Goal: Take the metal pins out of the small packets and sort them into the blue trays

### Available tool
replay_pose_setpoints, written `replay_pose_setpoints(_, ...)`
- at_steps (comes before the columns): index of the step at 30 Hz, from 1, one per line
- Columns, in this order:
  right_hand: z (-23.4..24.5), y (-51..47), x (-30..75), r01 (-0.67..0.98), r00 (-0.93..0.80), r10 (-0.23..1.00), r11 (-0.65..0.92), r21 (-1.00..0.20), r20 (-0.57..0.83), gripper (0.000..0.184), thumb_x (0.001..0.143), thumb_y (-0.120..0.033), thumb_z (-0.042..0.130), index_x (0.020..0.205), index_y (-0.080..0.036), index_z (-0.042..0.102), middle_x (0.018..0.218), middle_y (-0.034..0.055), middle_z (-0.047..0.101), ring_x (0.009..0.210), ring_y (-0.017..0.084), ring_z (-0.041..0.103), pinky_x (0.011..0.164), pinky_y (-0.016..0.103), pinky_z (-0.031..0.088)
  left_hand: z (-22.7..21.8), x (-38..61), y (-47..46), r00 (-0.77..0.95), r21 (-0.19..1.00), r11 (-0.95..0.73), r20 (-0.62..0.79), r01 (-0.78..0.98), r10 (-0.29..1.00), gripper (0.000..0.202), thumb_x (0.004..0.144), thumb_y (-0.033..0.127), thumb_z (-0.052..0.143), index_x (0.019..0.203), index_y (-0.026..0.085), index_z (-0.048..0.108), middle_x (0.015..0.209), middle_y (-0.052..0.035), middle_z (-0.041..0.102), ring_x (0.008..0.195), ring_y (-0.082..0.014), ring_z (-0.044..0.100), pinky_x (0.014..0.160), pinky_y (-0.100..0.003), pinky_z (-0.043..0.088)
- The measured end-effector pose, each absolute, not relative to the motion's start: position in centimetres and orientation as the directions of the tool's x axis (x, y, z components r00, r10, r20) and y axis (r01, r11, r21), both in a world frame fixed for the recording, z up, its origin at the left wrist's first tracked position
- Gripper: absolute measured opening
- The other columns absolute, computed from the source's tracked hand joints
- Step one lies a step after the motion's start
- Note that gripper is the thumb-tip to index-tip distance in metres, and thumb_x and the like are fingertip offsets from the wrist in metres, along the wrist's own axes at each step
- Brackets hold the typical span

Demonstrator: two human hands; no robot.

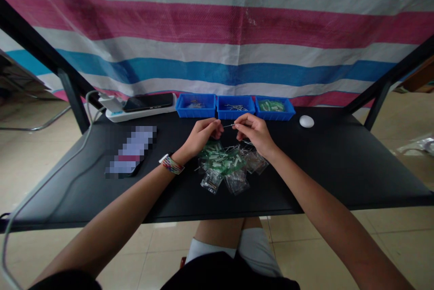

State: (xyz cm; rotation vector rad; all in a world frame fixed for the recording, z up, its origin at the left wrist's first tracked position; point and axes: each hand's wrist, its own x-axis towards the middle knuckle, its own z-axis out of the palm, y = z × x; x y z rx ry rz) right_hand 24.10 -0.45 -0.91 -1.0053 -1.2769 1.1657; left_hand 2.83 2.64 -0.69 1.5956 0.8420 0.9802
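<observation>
My left hand (pixel 204 133) and my right hand (pixel 255 132) face each other above the front of the blue bins. A thin metal pin (pixel 228 125) stretches between their fingertips, each hand closed in a pinch at one end. More thin pins (pixel 248 142) show just under my right hand; whether its fingers hold them I cannot tell. Below both hands lies a pile of green packets (pixel 222 160) with white pieces showing, mixed with loose pins. Small clear bags (pixel 210 181) with metallic bits inside spread from the pile's near side.
Three blue bins stand in a row: the left bin (pixel 195 113) holds small parts, the middle bin (pixel 235 114) pins, the right bin (pixel 276 115) green packets. A power strip (pixel 142 112) bears a dark phone (pixel 149 102). A blurred-out phone (pixel 132 151) and white mouse-like object (pixel 306 121) flank them.
</observation>
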Motion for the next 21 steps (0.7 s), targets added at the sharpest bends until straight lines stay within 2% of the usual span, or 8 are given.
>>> replay_pose_setpoints(4,-0.87,-0.54,23.95,-0.059,-0.055,0.98,0.19,-0.98,0.193,0.033,0.077,-0.047,0.086,0.089,-0.021,0.069,0.085,0.0009,0.074,0.056,0.011,0.065,0.052,0.024,0.054,-0.74,2.93,2.66,0.409,0.981,-0.193,0.175,0.005,0.896,0.04,0.09,0.056,0.073,0.079,0.017,0.071,0.071,-0.0037,0.067,0.066,-0.0161,0.063,0.065,-0.029,0.052)
replay_pose_setpoints(13,-0.98,-0.44,23.91,-0.083,-0.063,0.984,0.159,-0.984,0.165,0.029,0.078,-0.04,0.084,0.093,-0.02,0.07,0.087,0.0013,0.075,0.055,0.01,0.065,0.052,0.024,0.054,-0.74,2.93,2.65,0.343,0.956,-0.285,0.247,0.065,0.906,0.042,0.092,0.053,0.073,0.073,0.017,0.067,0.068,-0.0028,0.067,0.063,-0.0135,0.06,0.065,-0.027,0.048)
replay_pose_setpoints(17,-0.84,-0.46,24.06,-0.117,-0.069,0.993,0.084,-0.99,0.092,0.036,0.078,-0.045,0.083,0.101,-0.021,0.07,0.089,0.0009,0.075,0.057,0.01,0.065,0.053,0.023,0.056,-0.87,3.03,2.65,0.307,0.962,-0.269,0.242,0.049,0.92,0.037,0.086,0.05,0.08,0.08,0.015,0.071,0.069,-0.0021,0.067,0.063,-0.013,0.061,0.062,-0.025,0.048)
replay_pose_setpoints(21,-0.82,-0.49,24.12,-0.142,-0.051,0.998,0.034,-0.989,0.042,0.038,0.079,-0.053,0.081,0.096,-0.021,0.069,0.085,0.0002,0.074,0.057,0.011,0.066,0.052,0.022,0.056,-0.87,3.17,2.57,0.296,0.966,-0.256,0.236,0.028,0.926,0.033,0.081,0.045,0.085,0.083,0.014,0.074,0.071,-0.0023,0.068,0.064,-0.0126,0.062,0.061,-0.024,0.048)
